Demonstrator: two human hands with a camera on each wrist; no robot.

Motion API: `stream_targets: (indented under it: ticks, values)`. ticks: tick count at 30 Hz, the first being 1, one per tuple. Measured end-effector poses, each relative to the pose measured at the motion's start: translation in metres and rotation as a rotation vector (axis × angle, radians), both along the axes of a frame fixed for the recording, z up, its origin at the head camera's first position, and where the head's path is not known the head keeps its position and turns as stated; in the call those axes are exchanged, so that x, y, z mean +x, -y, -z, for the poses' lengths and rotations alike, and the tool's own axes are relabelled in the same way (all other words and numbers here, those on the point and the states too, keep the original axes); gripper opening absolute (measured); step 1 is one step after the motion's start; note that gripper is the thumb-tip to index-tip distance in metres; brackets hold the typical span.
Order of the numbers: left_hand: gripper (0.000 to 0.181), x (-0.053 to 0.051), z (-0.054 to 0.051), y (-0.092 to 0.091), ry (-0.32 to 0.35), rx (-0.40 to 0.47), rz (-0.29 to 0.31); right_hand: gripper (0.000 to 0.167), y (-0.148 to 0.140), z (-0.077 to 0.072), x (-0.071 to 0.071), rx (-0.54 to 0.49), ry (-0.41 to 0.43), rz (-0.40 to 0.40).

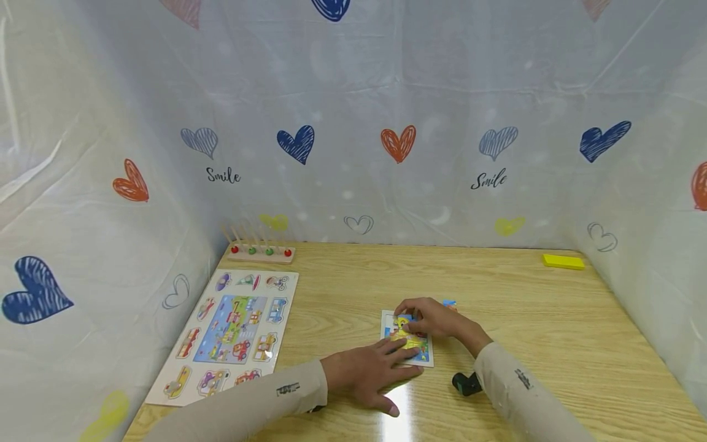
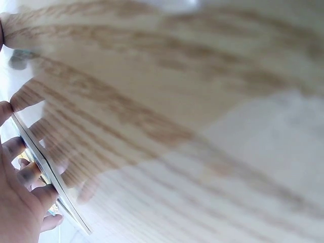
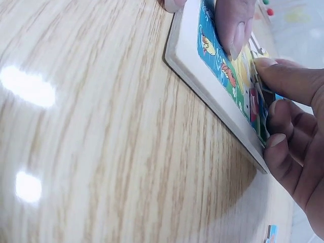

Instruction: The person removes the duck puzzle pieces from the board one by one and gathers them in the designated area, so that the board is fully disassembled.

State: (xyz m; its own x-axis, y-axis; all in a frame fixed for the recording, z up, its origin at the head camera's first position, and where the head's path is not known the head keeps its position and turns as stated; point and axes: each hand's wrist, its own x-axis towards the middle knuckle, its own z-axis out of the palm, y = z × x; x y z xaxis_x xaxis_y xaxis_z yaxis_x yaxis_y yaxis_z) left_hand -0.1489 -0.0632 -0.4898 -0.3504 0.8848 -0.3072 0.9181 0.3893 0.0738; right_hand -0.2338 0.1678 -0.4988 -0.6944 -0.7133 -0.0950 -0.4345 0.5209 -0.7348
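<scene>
A small jigsaw puzzle in a white-edged tray (image 1: 385, 323) lies on the table in front of me, with colourful animal pictures on a blue and green ground. My left hand (image 1: 367, 371) rests on its near left part, fingers spread and straight on the picture. At the far side of the tray, my right hand (image 1: 433, 318) pinches a puzzle piece (image 1: 405, 320) between thumb and fingers. In the right wrist view, the thumb (image 3: 283, 76) is on top and the curled fingers hide much of the piece. The left wrist view shows the tray edge-on under the fingers.
A loose puzzle piece (image 1: 450, 303) lies beyond my right wrist. Left stands a large vehicle puzzle board (image 1: 284, 283), with a wooden peg stand (image 1: 261, 255) of red and green beads behind it. A yellow block (image 1: 563, 262) sits far right. A black object (image 1: 466, 383) is beside my right sleeve.
</scene>
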Motion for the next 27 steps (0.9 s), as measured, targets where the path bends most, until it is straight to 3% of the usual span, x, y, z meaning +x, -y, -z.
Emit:
stream_targets:
  ticks: [7,14,27]
  values:
    - [0.080,0.000,0.000,-0.001,-0.020,-0.025,0.008,0.023,0.000,0.001,0.001,0.011,-0.007,0.032]
    - [0.081,0.001,0.000,-0.001,-0.009,-0.025,-0.004,0.009,0.000,0.001,0.001,-0.037,0.073,0.064]
    - [0.081,0.002,-0.002,-0.001,-0.005,-0.026,-0.020,0.006,-0.002,-0.009,0.005,-0.047,-0.013,0.084]
